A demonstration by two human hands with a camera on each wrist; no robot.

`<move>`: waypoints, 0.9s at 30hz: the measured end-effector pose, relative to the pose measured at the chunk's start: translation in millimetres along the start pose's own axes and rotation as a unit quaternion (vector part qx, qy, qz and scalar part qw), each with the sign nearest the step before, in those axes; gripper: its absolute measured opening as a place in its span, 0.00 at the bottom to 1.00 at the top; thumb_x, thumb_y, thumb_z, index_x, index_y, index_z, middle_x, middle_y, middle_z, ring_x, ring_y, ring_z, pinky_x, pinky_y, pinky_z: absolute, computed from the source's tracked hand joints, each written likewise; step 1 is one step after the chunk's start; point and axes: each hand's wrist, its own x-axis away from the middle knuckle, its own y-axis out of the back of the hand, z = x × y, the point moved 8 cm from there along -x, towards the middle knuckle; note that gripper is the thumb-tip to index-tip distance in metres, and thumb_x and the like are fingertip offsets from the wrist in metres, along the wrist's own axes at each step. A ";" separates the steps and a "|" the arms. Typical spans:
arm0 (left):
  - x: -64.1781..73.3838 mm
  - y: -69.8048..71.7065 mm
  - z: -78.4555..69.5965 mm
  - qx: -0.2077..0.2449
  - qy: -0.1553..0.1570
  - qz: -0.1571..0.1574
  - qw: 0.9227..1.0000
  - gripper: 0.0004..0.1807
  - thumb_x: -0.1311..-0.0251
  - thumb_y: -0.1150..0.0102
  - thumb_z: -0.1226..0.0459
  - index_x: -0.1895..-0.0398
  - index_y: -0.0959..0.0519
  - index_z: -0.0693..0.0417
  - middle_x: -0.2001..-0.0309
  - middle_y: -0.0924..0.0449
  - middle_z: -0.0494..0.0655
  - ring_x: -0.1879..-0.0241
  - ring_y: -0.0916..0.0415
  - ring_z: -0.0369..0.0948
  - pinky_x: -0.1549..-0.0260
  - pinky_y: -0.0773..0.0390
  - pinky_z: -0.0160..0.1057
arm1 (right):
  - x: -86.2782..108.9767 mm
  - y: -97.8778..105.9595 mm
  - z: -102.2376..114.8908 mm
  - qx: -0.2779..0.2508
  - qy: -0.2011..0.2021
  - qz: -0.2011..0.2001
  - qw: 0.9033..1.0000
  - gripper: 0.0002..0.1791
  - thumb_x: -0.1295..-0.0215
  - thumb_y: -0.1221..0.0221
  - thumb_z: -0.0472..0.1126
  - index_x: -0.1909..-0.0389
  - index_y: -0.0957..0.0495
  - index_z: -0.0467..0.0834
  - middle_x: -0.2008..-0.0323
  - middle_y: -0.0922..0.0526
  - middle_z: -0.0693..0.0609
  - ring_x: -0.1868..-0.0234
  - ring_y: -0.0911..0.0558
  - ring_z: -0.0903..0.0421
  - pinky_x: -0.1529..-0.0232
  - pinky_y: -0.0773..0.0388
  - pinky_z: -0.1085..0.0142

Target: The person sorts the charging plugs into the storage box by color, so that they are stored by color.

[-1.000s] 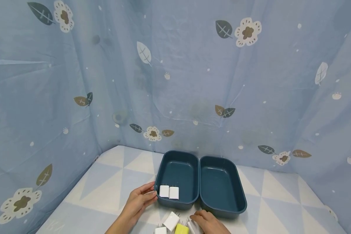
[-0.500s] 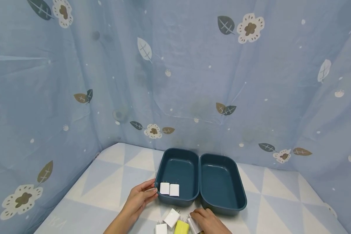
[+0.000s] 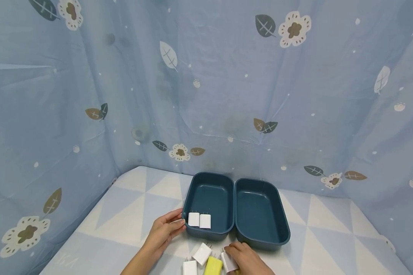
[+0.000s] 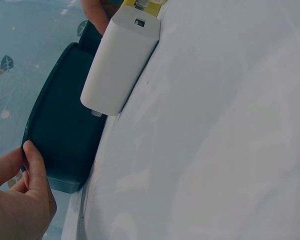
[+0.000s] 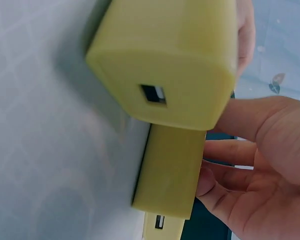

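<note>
My left hand (image 3: 163, 233) pinches the near left corner of a dark teal box (image 3: 211, 200), thumb on the near side at the rim. Inside that box two white plug chargers (image 3: 199, 220) stand side by side with prongs pointing away. My right hand (image 3: 246, 258) curls its fingers over a white charger (image 3: 229, 261) just in front of the boxes. Beside this charger lie a yellow charger (image 3: 213, 266) and two more white chargers (image 3: 202, 254). Yellow chargers (image 5: 162, 65) block much of the right wrist view, hiding the right fingertips.
A second dark teal box (image 3: 261, 212) with nothing in it stands against the first on the right. Both rest on a bed-like surface (image 3: 124, 214) with a blue and white triangle cloth. A flowered blue curtain (image 3: 213, 95) closes off the back and sides.
The head view has tilted down a little, so everything sits higher in it. Both hands keep nearly the same places at the box and the white charger.
</note>
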 end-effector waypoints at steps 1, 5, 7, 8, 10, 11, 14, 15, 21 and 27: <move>-0.2 -0.1 -0.2 0.001 0.000 0.001 1.000 0.31 0.46 0.41 0.76 0.38 0.38 0.73 0.52 0.33 0.59 0.62 0.24 0.40 0.55 0.21 0.38 | -0.4 0.7 0.0 -0.004 0.000 0.000 1.000 0.29 0.52 0.31 0.50 0.50 0.23 0.42 0.58 0.25 0.56 0.63 0.30 0.64 0.62 0.24 0.67; -1.1 -0.3 -0.7 0.002 -0.001 0.004 1.000 0.31 0.46 0.41 0.76 0.38 0.38 0.73 0.52 0.34 0.59 0.62 0.24 0.40 0.55 0.21 0.38 | -1.0 3.9 0.1 -0.015 0.006 -0.005 1.000 0.28 0.54 0.29 0.48 0.51 0.23 0.41 0.59 0.25 0.56 0.63 0.29 0.64 0.61 0.23 0.67; -1.3 -0.6 -1.0 0.002 -0.002 0.005 1.000 0.31 0.46 0.41 0.76 0.38 0.38 0.72 0.52 0.35 0.59 0.62 0.25 0.41 0.56 0.21 0.38 | -1.2 4.6 0.2 -0.020 0.005 -0.005 1.000 0.28 0.54 0.29 0.47 0.52 0.23 0.41 0.60 0.25 0.56 0.63 0.29 0.64 0.61 0.23 0.67; -1.4 -0.7 -1.2 0.002 -0.003 0.005 1.000 0.31 0.46 0.41 0.76 0.38 0.38 0.72 0.52 0.35 0.59 0.62 0.25 0.41 0.56 0.21 0.38 | -1.2 5.0 0.3 -0.023 0.004 -0.005 1.000 0.27 0.54 0.29 0.47 0.52 0.22 0.41 0.61 0.25 0.57 0.64 0.29 0.64 0.62 0.23 0.68; -1.2 -0.9 -1.8 0.002 -0.004 0.005 1.000 0.31 0.46 0.41 0.76 0.38 0.37 0.72 0.52 0.35 0.59 0.61 0.25 0.41 0.56 0.21 0.39 | -1.4 5.5 0.2 -0.030 0.000 -0.007 1.000 0.26 0.54 0.29 0.47 0.53 0.22 0.41 0.62 0.26 0.58 0.66 0.31 0.66 0.66 0.24 0.70; -1.0 -0.9 -2.0 0.001 -0.005 0.006 1.000 0.31 0.46 0.41 0.76 0.38 0.37 0.72 0.52 0.35 0.59 0.62 0.25 0.41 0.56 0.21 0.39 | -1.5 5.5 0.0 -0.033 0.000 -0.008 0.999 0.26 0.54 0.29 0.47 0.53 0.22 0.42 0.63 0.26 0.59 0.68 0.32 0.66 0.68 0.26 0.71; -0.2 -1.0 -1.9 -0.002 -0.003 0.006 1.000 0.31 0.47 0.41 0.77 0.38 0.37 0.73 0.53 0.34 0.59 0.63 0.25 0.41 0.56 0.20 0.39 | -1.3 5.0 -0.5 -0.037 -0.002 -0.012 0.999 0.26 0.54 0.29 0.48 0.54 0.21 0.42 0.65 0.28 0.60 0.71 0.35 0.66 0.72 0.31 0.72; 0.1 -1.0 -1.8 -0.003 -0.003 0.006 1.000 0.31 0.47 0.41 0.77 0.38 0.37 0.73 0.53 0.34 0.59 0.63 0.25 0.41 0.56 0.20 0.39 | -1.3 4.6 -0.8 -0.036 -0.002 -0.013 0.999 0.26 0.54 0.29 0.48 0.54 0.21 0.42 0.66 0.28 0.61 0.71 0.35 0.66 0.73 0.32 0.72; 0.3 -0.7 -0.7 -0.003 -0.001 0.009 1.000 0.31 0.46 0.41 0.77 0.38 0.37 0.73 0.53 0.35 0.59 0.63 0.25 0.41 0.56 0.20 0.39 | 0.8 6.3 -3.0 -0.041 -0.001 -0.019 0.999 0.26 0.56 0.29 0.50 0.55 0.21 0.45 0.64 0.27 0.62 0.69 0.35 0.66 0.72 0.32 0.71; 0.8 0.3 -1.1 -0.002 -0.002 0.008 1.000 0.31 0.46 0.41 0.76 0.38 0.37 0.73 0.52 0.35 0.59 0.63 0.25 0.41 0.56 0.20 0.38 | 4.9 12.3 -5.3 -0.072 -0.019 -0.033 0.997 0.25 0.55 0.30 0.53 0.55 0.21 0.49 0.62 0.27 0.62 0.66 0.34 0.64 0.70 0.30 0.69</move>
